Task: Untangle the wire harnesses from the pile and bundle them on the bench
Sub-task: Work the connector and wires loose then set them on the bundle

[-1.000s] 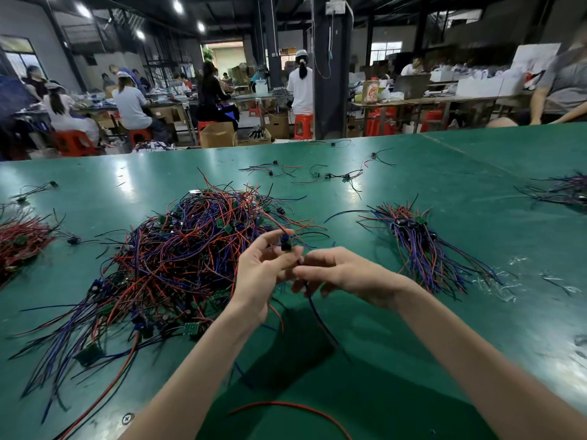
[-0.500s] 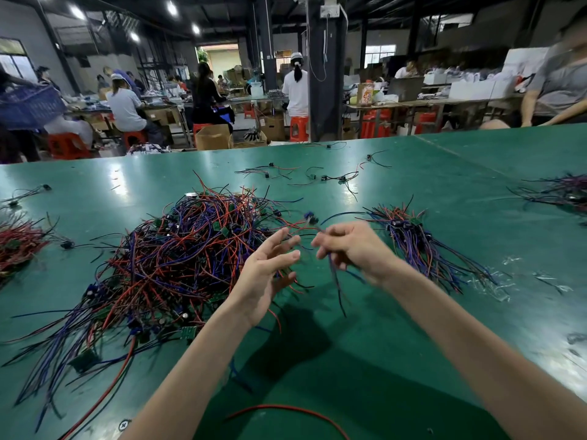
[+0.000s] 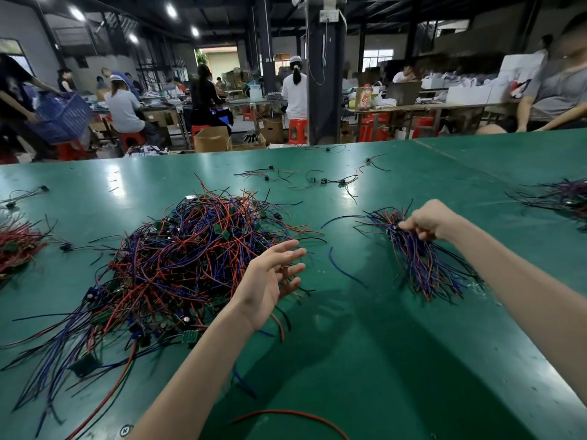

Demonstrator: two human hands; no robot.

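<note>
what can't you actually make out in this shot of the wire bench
Head view only:
Right hand: its curled fingers hide the grip, so how many wires of the small bundle it pinches is unclear.
Left hand: open over the big pile; touching or hovering cannot be told.
Red pile: cut off by the left edge.
Far-right pile: cut off by the right edge.
Loose wires at the back: plugs too small to read.

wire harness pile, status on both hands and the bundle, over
Left hand open, hovering beside the tangled pile. Right hand grips the sorted bundle at its top. Loose blue wire lies between them.
</note>
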